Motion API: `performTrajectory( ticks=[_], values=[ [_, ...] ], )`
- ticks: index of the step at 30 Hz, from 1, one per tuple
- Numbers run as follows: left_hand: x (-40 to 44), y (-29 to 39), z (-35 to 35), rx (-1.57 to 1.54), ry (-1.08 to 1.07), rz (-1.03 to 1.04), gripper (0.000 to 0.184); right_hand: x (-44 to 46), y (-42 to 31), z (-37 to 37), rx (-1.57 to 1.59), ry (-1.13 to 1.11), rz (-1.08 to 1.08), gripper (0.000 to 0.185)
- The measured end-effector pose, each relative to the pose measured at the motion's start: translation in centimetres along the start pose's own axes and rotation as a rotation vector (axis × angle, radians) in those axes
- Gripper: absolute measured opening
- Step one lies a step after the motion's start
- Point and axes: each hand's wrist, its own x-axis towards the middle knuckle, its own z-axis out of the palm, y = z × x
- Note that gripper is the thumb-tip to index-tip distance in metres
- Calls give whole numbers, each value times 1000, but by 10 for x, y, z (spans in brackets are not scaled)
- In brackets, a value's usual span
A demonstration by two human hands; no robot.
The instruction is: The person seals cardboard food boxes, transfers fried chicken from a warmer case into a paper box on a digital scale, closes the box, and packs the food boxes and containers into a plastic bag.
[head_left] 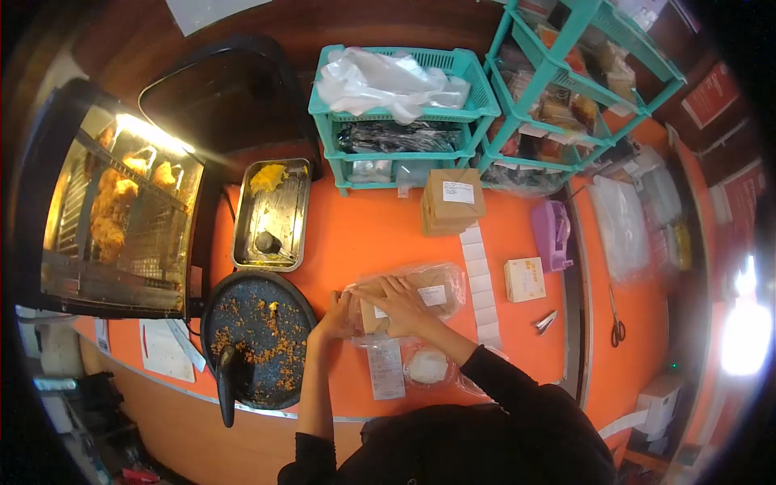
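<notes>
A clear plastic bag [454, 284] lies on the orange counter with brown boxes [432, 296] inside, at least one bearing a white label. At the bag's left end, my left hand [333, 318] is closed, its fingers gripping the plastic. My right hand [404, 309] reaches across the top of the bag, fingers stretched toward my left hand and pressing the plastic there. A printed paper slip [386, 370] lies just below the bag. To its right is another clear bag with a round white item [428, 367] in it.
A stone mortar [267, 323] with crumbs and a dark pestle [228, 388] stands left, near a metal tray [279, 214] and lit food warmer [121, 210]. Behind are stacked brown boxes [453, 198] and teal racks [404, 153]. Right lie a stapler [546, 322], small box [525, 280] and scissors [617, 323].
</notes>
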Motion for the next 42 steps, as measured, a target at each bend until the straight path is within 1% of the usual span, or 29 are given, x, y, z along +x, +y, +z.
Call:
performTrajectory(
  ticks=[1,3,5,6,7,8,9,11,12,14,15,17,18,20,21,23,24,25,26,27,28,29,32,33,35,37,38,40,42],
  values=[
    [-3,33,-27,-132,-20,-133,116,-1,2,5,14,-12,-4,96],
    [-4,81,-61,-264,-42,-263,117,-4,5,2,25,-23,-3,94],
    [-3,100,-75,-238,-39,-305,117,-3,5,-21,298,17,-74,90],
    [-1,106,-80,-227,-38,-320,117,-1,-1,-55,277,69,-39,89],
    [0,111,-79,-234,89,-221,116,2,3,-88,258,117,-1,87],
    [-1,116,-78,-242,214,-123,116,7,27,-101,55,252,14,96],
    [-2,122,-80,-243,210,-127,116,12,55,-116,-154,387,28,106],
    [3,132,-89,-179,209,-131,112,13,88,-167,-480,230,190,104],
    [3,133,-90,-175,211,-124,112,16,105,-171,-484,237,192,104],
    [3,135,-92,-168,197,-170,108,24,135,-168,-363,225,153,103],
    [3,135,-91,-167,201,-173,108,31,144,-175,-361,225,148,103],
    [0,135,-86,-169,257,-175,107,40,152,-181,-181,43,164,103],
    [-2,138,-87,-167,251,-185,107,39,146,-182,-171,38,163,103],
    [3,150,-98,-134,180,-310,112,41,129,-198,-129,18,185,107],
    [8,161,-103,-130,183,-309,112,39,119,-204,-129,23,183,107],
    [18,187,-103,309,201,-274,109,26,92,-207,-45,129,175,101],
    [26,194,-99,308,198,-278,109,20,82,-209,-41,126,175,101],
    [34,202,-94,275,237,-198,104,12,73,-210,33,150,134,96],
    [41,209,-89,242,277,-112,100,4,67,-209,103,178,96,91],
    [50,207,-78,247,269,-84,105,-5,62,-205,99,183,104,91],
    [55,209,-74,244,268,-74,105,-13,57,-201,137,169,116,91],
    [59,210,-71,233,262,-104,106,-19,54,-198,175,154,125,91],
    [62,204,-56,221,274,-152,108,-17,51,-177,138,186,110,92],
    [60,201,-52,220,289,-175,109,-9,52,-168,124,171,117,94],
    [55,205,-58,232,288,-167,109,18,48,-141,120,253,113,97],
    [46,207,-64,251,289,-164,110,53,42,-119,51,199,168,97],
    [40,207,-65,250,305,-176,110,70,47,-99,56,207,165,97],
    [26,207,-69,256,331,-197,110,101,70,-50,-161,202,22,96],
    [10,208,-80,221,292,-239,109,111,82,-23,-151,168,26,95]
  ],
)
